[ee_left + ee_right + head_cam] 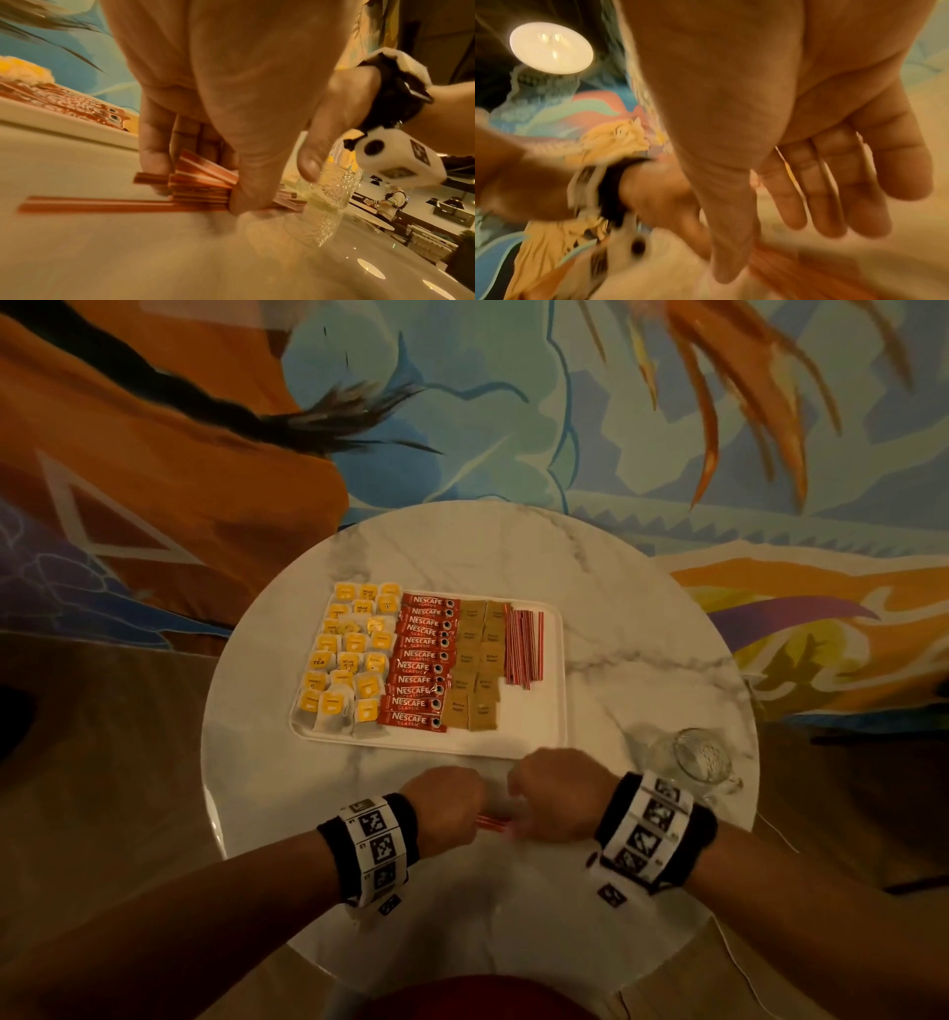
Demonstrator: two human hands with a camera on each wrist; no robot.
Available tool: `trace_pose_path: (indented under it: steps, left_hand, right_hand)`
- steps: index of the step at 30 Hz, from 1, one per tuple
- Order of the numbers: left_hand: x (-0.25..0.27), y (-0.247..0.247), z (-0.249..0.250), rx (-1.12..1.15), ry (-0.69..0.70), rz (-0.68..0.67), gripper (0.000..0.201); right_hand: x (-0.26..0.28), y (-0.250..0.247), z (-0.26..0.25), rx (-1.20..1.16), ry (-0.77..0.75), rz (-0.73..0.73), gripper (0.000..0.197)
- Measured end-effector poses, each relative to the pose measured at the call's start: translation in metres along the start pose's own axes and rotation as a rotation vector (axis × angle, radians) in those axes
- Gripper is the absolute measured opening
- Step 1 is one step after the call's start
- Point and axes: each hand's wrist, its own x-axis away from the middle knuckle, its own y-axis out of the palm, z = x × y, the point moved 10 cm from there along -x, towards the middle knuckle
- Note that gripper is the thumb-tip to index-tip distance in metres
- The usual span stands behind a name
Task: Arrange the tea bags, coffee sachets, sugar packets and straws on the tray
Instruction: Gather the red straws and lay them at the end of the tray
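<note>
A white tray [534,739] lies on the round marble table [642,634]. From left to right it holds yellow tea bags [349,654], red coffee sachets [418,660], brown sugar packets [477,660] and a row of red-and-white straws [524,644]. In front of the tray, my left hand [447,809] grips a loose bundle of straws [200,186] low on the tabletop, with one straw sticking out further. My right hand [554,793] is at the bundle's other end. Its fingers [834,192] hang loosely extended and its thumb [308,162] points down over the blurred straws [795,270].
A clear patterned glass [698,757] stands at the table's right edge, close to my right wrist. The tray's right part beyond the straws is bare. A colourful carpet surrounds the table.
</note>
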Motion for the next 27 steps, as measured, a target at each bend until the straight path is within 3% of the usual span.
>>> trace_pose_path:
  steps: [6,13,17,22,27]
  left_hand:
    - [0.004,-0.001,0.004,-0.023,-0.053,-0.022,0.015]
    - [0.008,0.002,0.006,0.027,-0.036,0.027,0.017]
    - [0.008,0.009,0.003,0.018,-0.035,0.026,0.032]
    - [0.009,0.016,0.004,0.097,-0.055,0.018,0.02]
    - [0.011,0.021,0.009,0.054,-0.059,-0.007,0.023]
  right_hand:
    - [-0.013,0.034,-0.01,0.016,0.001,0.09,0.023]
    - [-0.015,0.044,-0.013,-0.049,-0.055,0.061,0.025]
    - [-0.016,0.042,-0.021,0.012,-0.077,0.092,0.028]
    - [-0.012,0.041,-0.026,0.016,-0.096,0.102,0.027]
    - [-0.006,0.043,-0.025,0.024,-0.1,0.142,0.027]
